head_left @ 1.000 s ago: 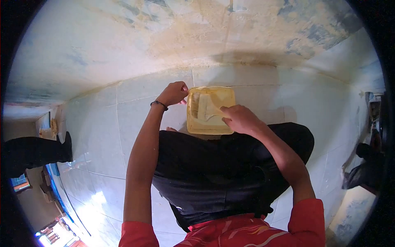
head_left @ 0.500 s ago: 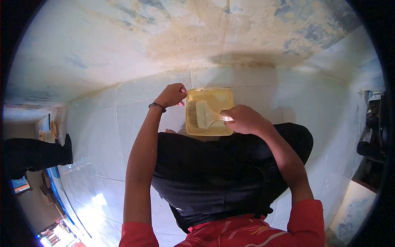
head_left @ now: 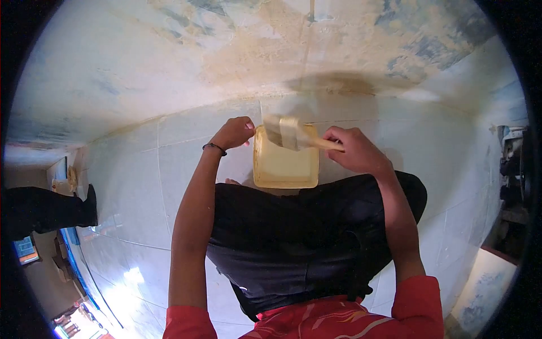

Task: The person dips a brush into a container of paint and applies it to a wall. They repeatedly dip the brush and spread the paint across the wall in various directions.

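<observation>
A wide paintbrush (head_left: 289, 133) with a pale wooden handle is gripped in my right hand (head_left: 358, 151). Its bristles point left, over the far part of a square yellow tub (head_left: 287, 184) that holds pale paint. My left hand (head_left: 234, 133), a dark band on its wrist, is at the tub's far left corner with curled fingers closed at the rim. The tub stands on the tiled floor just beyond my crossed legs.
A wall (head_left: 254, 62) with patchy, stained paint rises beyond the tub. Another person's dark-trousered leg (head_left: 48, 212) is at the left. Dark objects (head_left: 512, 169) stand along the right side. Grey tiles (head_left: 135, 192) cover the floor.
My right hand has raised the paintbrush from inside the tub and moved it away from me, tilting it. My left hand has stayed by the tub's corner.
</observation>
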{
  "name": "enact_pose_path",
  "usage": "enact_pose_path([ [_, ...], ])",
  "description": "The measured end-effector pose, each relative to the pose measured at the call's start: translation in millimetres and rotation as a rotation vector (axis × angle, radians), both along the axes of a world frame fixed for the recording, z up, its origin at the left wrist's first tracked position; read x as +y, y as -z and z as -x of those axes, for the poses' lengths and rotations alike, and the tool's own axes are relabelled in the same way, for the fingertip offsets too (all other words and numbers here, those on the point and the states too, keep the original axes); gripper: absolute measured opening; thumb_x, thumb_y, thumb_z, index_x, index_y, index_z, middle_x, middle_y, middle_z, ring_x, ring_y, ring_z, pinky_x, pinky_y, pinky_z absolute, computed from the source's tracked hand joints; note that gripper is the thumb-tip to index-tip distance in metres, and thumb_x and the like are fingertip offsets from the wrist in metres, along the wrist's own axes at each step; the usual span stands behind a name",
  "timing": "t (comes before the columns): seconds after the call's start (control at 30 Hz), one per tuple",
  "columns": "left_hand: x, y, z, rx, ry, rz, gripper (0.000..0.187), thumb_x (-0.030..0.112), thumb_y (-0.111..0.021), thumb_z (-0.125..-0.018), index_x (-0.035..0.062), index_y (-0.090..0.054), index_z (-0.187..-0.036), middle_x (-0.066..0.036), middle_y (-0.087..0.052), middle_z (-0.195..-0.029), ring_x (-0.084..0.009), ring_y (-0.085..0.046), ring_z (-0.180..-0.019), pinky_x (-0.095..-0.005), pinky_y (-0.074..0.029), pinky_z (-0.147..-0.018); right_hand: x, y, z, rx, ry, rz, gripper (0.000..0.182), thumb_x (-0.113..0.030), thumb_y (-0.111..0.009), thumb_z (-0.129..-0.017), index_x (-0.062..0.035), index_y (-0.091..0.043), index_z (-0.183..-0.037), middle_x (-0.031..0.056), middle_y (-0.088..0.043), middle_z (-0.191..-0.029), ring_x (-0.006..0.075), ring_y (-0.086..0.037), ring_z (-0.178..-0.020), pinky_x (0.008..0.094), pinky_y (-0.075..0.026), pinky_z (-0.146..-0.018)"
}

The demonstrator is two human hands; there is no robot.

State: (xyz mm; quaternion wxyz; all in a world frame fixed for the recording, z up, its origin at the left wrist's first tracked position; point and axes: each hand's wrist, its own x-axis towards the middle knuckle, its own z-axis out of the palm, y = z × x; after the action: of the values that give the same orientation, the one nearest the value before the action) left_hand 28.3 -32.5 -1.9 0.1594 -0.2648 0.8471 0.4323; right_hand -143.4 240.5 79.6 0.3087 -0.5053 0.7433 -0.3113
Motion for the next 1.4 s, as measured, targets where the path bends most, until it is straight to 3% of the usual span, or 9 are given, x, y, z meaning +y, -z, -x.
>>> enact_pose_path([
  [0.1,1.3,-3.1,-0.7,0.018,0.003,-0.001,0.030,0.027,-0.057,-0.089,-0.0022,-0.057,-0.095,-0.012,-0.064,-0.085,-0.0165,-0.066,-0.064,-0.0274,-0.051,-0.050,1.3,4.2,-9.3,0.030,-0.047,-0.050,0.023,-0.011,-0.062,-0.078,0.0005,-0.057,-0.097,0.0186,-0.064,-0.081,0.0325,-0.063,-0.075,0.0363,-0.048,-0.068],
  [0.17,4.8,-11.2,0.2,-0.004,0.002,0.046,0.026,0.023,-0.052,-0.085,-0.0012,-0.060,-0.090,-0.014,-0.066,-0.085,-0.0203,-0.068,-0.067,-0.0319,-0.051,-0.069,1.6,7.0,-10.8,0.176,-0.083,-0.090,0.022,-0.009,-0.060,-0.078,-0.0006,-0.056,-0.098,0.0196,-0.063,-0.082,0.0369,-0.061,-0.077,0.0399,-0.048,-0.068],
  [0.27,3.9,-9.2,1.1,-0.004,0.005,0.036,0.025,0.022,-0.052,-0.085,-0.0012,-0.060,-0.090,-0.015,-0.066,-0.086,-0.0204,-0.068,-0.067,-0.0320,-0.051,-0.069,0.5,3.5,-12.4,0.229,-0.037,-0.109,0.021,-0.008,-0.060,-0.078,-0.0010,-0.056,-0.097,0.0199,-0.062,-0.082,0.0372,-0.060,-0.078,0.0418,-0.047,-0.068],
  [0.4,2.6,-5.9,0.5,-0.002,-0.008,0.014,0.025,0.021,-0.052,-0.085,-0.0016,-0.059,-0.091,-0.015,-0.066,-0.086,-0.0207,-0.068,-0.067,-0.0318,-0.051,-0.069,-3.8,12.2,-20.3,0.252,-0.023,-0.118,0.023,-0.009,-0.059,-0.076,-0.0008,-0.057,-0.098,0.0195,-0.062,-0.083,0.0362,-0.060,-0.078,0.0426,-0.047,-0.069],
  [0.47,0.3,-1.7,0.5,-0.011,0.002,-0.011,0.029,0.026,-0.056,-0.088,-0.0021,-0.057,-0.095,-0.014,-0.064,-0.089,-0.0186,-0.067,-0.066,-0.0276,-0.052,-0.052,-5.0,18.8,-26.3,0.295,-0.056,-0.059,0.025,-0.008,-0.059,-0.074,-0.0016,-0.058,-0.098,0.0174,-0.062,-0.087,0.0350,-0.060,-0.079,0.0430,-0.048,-0.071],
  [0.67,0.5,-2.5,0.1,-0.005,0.010,-0.006,0.029,0.026,-0.055,-0.089,-0.0025,-0.056,-0.096,-0.015,-0.064,-0.089,-0.0193,-0.068,-0.066,-0.0277,-0.052,-0.053,-5.5,32.3,-37.6,0.492,-0.167,-0.088,0.024,-0.007,-0.055,-0.072,-0.0016,-0.059,-0.095,0.0140,-0.059,-0.089,0.0322,-0.062,-0.076,0.0413,-0.051,-0.070],
  [0.9,4.4,-9.3,0.1,-0.009,-0.016,-0.025,0.026,0.021,-0.054,-0.089,-0.0035,-0.055,-0.097,-0.016,-0.063,-0.091,-0.0206,-0.068,-0.067,-0.0276,-0.052,-0.052,-10.7,33.6,-45.7,0.442,-0.176,-0.199,0.022,-0.007,-0.054,-0.073,-0.0010,-0.060,-0.094,0.0152,-0.060,-0.085,0.0325,-0.062,-0.078,0.0429,-0.051,-0.072],
  [0.97,5.5,-11.3,0.3,-0.022,-0.092,-0.108,0.020,0.016,-0.051,-0.086,-0.0022,-0.056,-0.092,-0.013,-0.063,-0.085,-0.0226,-0.068,-0.067,-0.0288,-0.053,-0.056,-13.1,34.9,-45.1,0.397,-0.216,-0.379,0.030,-0.009,-0.057,-0.072,-0.0027,-0.059,-0.102,0.0186,-0.062,-0.083,0.0348,-0.062,-0.080,0.0443,-0.050,-0.072],
  [1.4,8.3,-12.4,1.8,-0.183,-0.141,-0.345,0.026,0.020,-0.042,-0.095,-0.0025,-0.040,-0.108,-0.020,-0.058,-0.099,-0.0283,-0.067,-0.069,-0.0354,-0.060,-0.060,-19.4,35.3,-56.5,0.105,-0.185,-0.301,0.025,-0.010,-0.055,-0.074,0.0022,-0.061,-0.094,0.0237,-0.062,-0.086,0.0368,-0.062,-0.085,0.0447,-0.050,-0.077],
])
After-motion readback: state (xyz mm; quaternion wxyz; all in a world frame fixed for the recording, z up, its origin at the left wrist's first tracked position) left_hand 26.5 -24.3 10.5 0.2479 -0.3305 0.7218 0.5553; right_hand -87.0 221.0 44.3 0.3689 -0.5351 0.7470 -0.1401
